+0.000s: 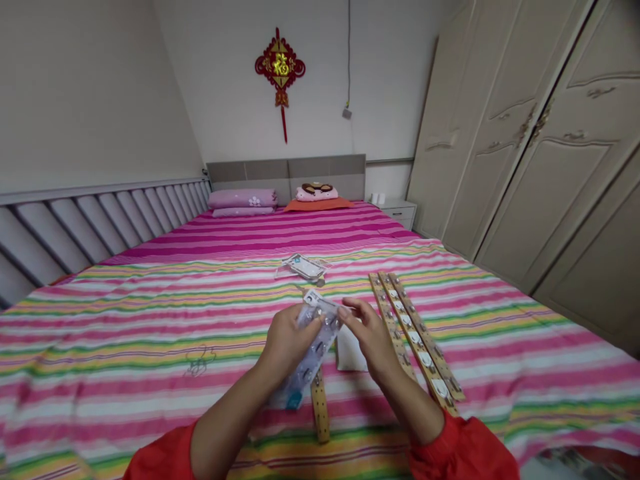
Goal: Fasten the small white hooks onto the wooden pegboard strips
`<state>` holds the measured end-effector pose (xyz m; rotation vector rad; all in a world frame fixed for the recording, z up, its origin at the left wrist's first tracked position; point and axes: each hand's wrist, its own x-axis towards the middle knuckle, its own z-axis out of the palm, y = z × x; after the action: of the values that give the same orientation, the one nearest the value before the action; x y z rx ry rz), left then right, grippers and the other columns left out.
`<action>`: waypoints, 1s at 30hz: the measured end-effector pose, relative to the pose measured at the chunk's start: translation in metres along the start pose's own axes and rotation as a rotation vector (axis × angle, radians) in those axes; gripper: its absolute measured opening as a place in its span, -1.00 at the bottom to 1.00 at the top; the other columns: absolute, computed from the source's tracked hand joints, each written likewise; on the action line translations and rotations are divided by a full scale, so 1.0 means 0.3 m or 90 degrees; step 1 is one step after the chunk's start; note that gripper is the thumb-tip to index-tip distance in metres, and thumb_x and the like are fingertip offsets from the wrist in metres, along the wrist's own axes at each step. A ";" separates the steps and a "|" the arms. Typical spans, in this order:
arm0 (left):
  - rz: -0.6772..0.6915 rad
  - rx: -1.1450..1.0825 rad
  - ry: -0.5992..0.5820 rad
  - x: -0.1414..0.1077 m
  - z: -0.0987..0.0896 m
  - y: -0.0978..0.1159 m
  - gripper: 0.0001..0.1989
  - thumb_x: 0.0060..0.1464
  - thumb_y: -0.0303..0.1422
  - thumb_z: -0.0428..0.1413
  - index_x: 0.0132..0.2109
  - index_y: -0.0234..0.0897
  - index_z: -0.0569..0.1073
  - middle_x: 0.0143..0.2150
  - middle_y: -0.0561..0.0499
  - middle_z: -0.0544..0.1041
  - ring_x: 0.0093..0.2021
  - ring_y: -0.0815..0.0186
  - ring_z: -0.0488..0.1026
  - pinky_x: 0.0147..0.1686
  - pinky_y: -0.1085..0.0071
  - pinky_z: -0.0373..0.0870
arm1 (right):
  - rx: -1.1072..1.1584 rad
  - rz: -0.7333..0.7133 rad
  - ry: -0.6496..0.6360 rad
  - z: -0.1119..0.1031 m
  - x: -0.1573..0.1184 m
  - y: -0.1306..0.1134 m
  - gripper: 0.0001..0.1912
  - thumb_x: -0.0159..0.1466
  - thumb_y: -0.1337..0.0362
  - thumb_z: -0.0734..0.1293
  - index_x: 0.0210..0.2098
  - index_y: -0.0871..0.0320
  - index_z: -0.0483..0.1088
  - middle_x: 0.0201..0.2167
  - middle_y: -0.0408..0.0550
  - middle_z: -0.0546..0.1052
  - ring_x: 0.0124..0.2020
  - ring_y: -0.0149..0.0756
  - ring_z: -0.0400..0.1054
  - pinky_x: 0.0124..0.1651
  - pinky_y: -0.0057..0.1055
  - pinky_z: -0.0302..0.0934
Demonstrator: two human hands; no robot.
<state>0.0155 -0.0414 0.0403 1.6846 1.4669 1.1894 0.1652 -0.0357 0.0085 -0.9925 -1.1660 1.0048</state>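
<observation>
A clear plastic packet (313,353) with small dark and shiny pieces inside is held up at a tilt over the bed. My left hand (289,339) is closed around its left side, thumb on the front. At its upper right edge, my right hand (371,339) pinches with thumb and index finger. Beneath the packet lies a narrow yellowish strip (321,417) with small holes, partly hidden. A white flat pad or packet (350,352) rests on the cover, partly behind my right hand.
Right of my hands lie three long yellowish strips (425,350) with metal pieces, one bearing white tags. Farther off is a small pile of cards or packets (306,268). Tangled dark thread (200,360) lies to the left. The striped bed cover (125,373) spreads beneath everything.
</observation>
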 end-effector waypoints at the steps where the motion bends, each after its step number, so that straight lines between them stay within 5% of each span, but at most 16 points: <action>1: -0.022 -0.050 0.007 0.003 0.004 -0.001 -0.83 -0.09 -0.26 0.13 -0.46 -0.29 0.44 -0.58 0.12 0.43 -0.55 0.38 0.33 -0.55 0.53 0.17 | -0.047 -0.010 0.037 0.004 -0.020 0.012 -0.50 0.05 0.04 0.36 -0.08 0.17 0.32 -0.09 0.05 0.41 -0.08 -0.11 0.28 -0.10 -0.25 0.20; 4: -0.060 -0.151 0.002 0.009 0.021 -0.007 -0.77 -0.12 -0.21 0.16 -0.42 -0.33 0.46 -0.54 0.08 0.47 -0.55 0.39 0.36 -0.56 0.53 0.22 | -0.218 -0.111 0.048 0.034 -0.087 0.049 -0.10 -0.04 0.06 0.43 0.20 0.14 0.02 0.23 0.13 0.09 0.21 0.01 -0.02 0.15 -0.07 0.01; 8: -0.169 -0.289 0.003 0.003 0.048 -0.014 -0.72 -0.19 -0.19 0.23 -0.42 -0.36 0.47 -0.58 0.07 0.47 -0.59 0.40 0.36 -0.58 0.51 0.26 | -0.344 -0.126 0.005 0.072 -0.146 0.064 0.25 -0.12 0.02 0.47 0.29 0.18 -0.40 0.33 0.18 -0.24 0.32 0.00 -0.34 0.25 -0.02 -0.20; 15: -0.281 -0.482 -0.053 -0.006 0.086 -0.017 -0.67 -0.24 -0.21 0.27 -0.35 -0.36 0.45 -0.61 0.06 0.46 -0.63 0.38 0.38 -0.57 0.46 0.33 | -0.340 0.032 -0.135 0.048 -0.122 0.062 0.19 -0.14 0.03 0.46 0.29 0.23 -0.23 0.33 0.20 -0.27 0.32 -0.03 -0.36 0.27 -0.09 -0.21; 18: -0.267 -0.531 -0.089 -0.010 0.099 -0.003 -0.67 -0.22 -0.22 0.27 -0.33 -0.34 0.45 -0.59 0.07 0.45 -0.60 0.38 0.40 -0.55 0.49 0.34 | -0.304 0.057 -0.178 0.031 -0.096 0.071 0.30 -0.20 0.05 0.49 0.29 0.27 -0.33 0.33 0.22 -0.27 0.33 -0.07 -0.41 0.28 -0.12 -0.29; 21: -0.224 -0.575 -0.144 -0.024 0.095 0.023 -0.69 -0.13 -0.19 0.22 -0.28 -0.33 0.45 -0.47 0.01 0.51 -0.47 0.35 0.46 -0.48 0.52 0.36 | -0.290 0.038 -0.180 0.021 -0.077 0.064 0.26 -0.25 0.12 0.52 0.29 0.18 -0.23 0.33 0.16 -0.27 0.32 -0.04 -0.44 0.27 -0.08 -0.29; 25: -0.199 -0.535 -0.180 -0.039 0.071 0.031 -0.58 0.03 -0.06 0.04 -0.14 -0.32 0.43 -0.26 -0.12 0.53 -0.31 0.26 0.49 -0.43 0.46 0.39 | -0.169 -0.012 -0.201 0.010 -0.089 0.021 -0.01 -0.09 0.25 0.46 0.25 0.06 -0.05 0.29 0.04 -0.02 0.29 -0.04 -0.20 0.23 -0.11 -0.13; 30: -0.133 -0.342 -0.082 -0.026 0.046 -0.019 -0.57 0.02 -0.07 0.04 -0.04 -0.24 0.38 -0.06 -0.13 0.45 -0.12 0.17 0.43 -0.32 0.37 0.41 | 0.067 0.164 -0.243 -0.005 -0.145 -0.028 -0.23 0.05 0.27 0.35 0.23 0.00 0.03 0.16 -0.06 0.26 0.15 -0.10 0.12 0.07 -0.20 0.10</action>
<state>0.0254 -0.0463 0.0276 1.1880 1.0863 1.1991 0.1627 -0.0798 0.0059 -0.9052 -1.2987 1.4942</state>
